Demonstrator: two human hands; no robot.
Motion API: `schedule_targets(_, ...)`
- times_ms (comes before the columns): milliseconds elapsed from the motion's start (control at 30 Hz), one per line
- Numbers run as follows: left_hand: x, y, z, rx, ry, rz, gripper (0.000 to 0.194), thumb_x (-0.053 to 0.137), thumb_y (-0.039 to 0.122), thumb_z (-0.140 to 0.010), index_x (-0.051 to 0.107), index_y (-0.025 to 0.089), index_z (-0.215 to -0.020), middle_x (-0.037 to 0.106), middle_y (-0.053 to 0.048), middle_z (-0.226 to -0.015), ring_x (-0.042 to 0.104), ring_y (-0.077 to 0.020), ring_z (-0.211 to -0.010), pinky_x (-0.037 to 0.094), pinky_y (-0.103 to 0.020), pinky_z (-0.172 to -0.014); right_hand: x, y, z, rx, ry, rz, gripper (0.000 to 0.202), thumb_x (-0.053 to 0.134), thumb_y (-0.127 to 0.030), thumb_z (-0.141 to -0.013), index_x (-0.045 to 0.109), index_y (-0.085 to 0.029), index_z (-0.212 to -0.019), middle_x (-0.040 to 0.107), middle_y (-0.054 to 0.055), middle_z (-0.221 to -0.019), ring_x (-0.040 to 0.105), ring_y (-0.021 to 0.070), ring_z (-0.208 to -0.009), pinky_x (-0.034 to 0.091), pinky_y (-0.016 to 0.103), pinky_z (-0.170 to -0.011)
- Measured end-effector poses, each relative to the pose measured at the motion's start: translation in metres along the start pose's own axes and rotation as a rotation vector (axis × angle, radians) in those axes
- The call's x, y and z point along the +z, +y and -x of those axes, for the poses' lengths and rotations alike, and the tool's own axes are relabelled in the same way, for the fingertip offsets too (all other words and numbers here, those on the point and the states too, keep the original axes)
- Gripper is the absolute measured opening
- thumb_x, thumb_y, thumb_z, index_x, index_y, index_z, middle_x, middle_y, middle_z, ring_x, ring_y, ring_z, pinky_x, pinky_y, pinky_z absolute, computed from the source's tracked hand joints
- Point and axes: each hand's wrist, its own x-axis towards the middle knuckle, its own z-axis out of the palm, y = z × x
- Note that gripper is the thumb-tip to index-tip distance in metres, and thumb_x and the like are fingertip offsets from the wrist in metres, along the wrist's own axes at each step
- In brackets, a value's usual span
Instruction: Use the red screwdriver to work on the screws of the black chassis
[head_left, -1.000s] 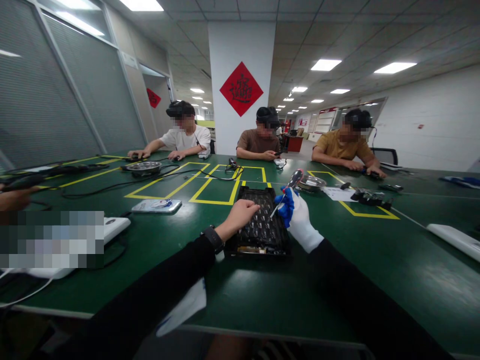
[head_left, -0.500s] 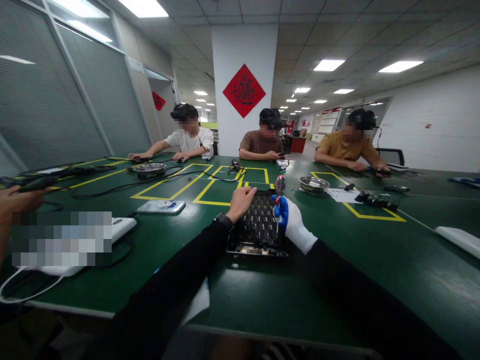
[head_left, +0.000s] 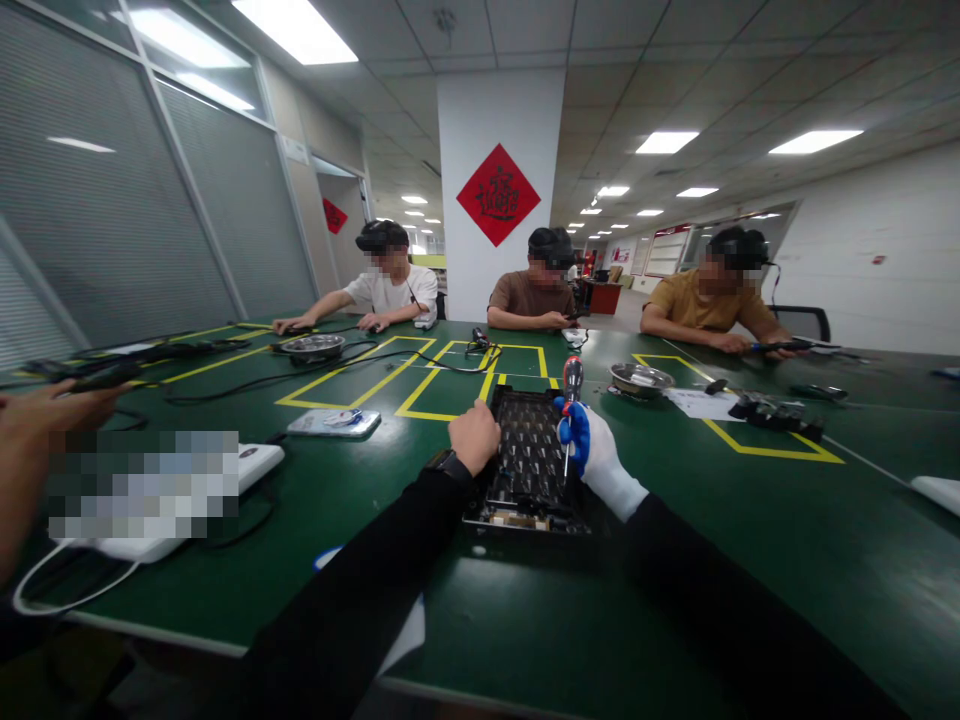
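Note:
A black open device casing with a patterned inner surface lies on the green table in front of me. My left hand, bare with a dark wristband, is closed on the casing's left edge. My right hand, in a white and blue glove, grips a red and grey screwdriver. The screwdriver stands nearly upright, its shaft pointing down at the casing's right side. Whether the tip touches anything is too small to tell.
Three people sit across the table. A metal bowl and black clips are to the right, a second bowl, cables and a clear case to the left. Another person's hand is at far left.
My left hand has moved from the casing's upper part down to its left edge, its fingers more curled. The view has shifted a little; the right hand still holds the screwdriver.

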Motion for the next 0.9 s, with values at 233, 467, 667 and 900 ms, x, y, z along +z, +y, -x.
schedule_targets(233, 0.006, -0.009, -0.001, 0.017, -0.093, -0.031, 0.032, 0.043, 0.038, -0.083, 0.058, 0.012, -0.094, 0.063, -0.020, -0.092, 0.062, -0.0284, -0.088, 0.045, -0.034, -0.070, 0.000, -0.008, 0.011, 0.012, -0.002, -0.132, 0.031, 0.054, -0.036, -0.075, 0.050, -0.020, -0.101, 0.054, -0.004, -0.051, 0.044, 0.0068, -0.037, 0.032, 0.014, -0.031)
schedule_targets(467, 0.008, -0.010, -0.002, 0.008, -0.039, -0.052, 0.032, 0.042, 0.037, -0.084, 0.056, 0.010, -0.097, 0.063, -0.018, -0.091, 0.061, -0.0294, -0.087, 0.045, -0.035, -0.070, 0.013, -0.013, 0.030, -0.009, -0.040, -0.092, 0.036, 0.057, -0.037, -0.075, 0.048, -0.021, -0.107, 0.060, -0.003, -0.057, 0.048, 0.0068, -0.040, 0.038, 0.014, -0.035)
schedule_targets(667, -0.003, -0.004, -0.006, -0.018, -0.021, -0.059, 0.035, 0.039, 0.039, -0.086, 0.054, 0.011, -0.098, 0.063, -0.017, -0.090, 0.060, -0.0279, -0.089, 0.044, -0.035, -0.073, 0.019, -0.020, 0.038, -0.013, -0.066, -0.050, 0.042, 0.056, -0.039, -0.077, 0.045, -0.023, -0.114, 0.064, -0.001, -0.066, 0.052, 0.0072, -0.043, 0.044, 0.017, -0.041)
schedule_targets(900, -0.021, 0.019, -0.010, 0.304, -0.044, 0.172, 0.037, 0.031, 0.044, -0.088, 0.055, 0.016, -0.082, 0.061, -0.008, -0.082, 0.058, -0.0193, -0.078, 0.038, -0.025, -0.064, 0.020, -0.017, 0.037, -0.002, -0.059, -0.065, 0.039, 0.057, -0.039, -0.076, 0.047, -0.023, -0.111, 0.064, -0.001, -0.066, 0.053, 0.0077, -0.046, 0.044, 0.016, -0.041)
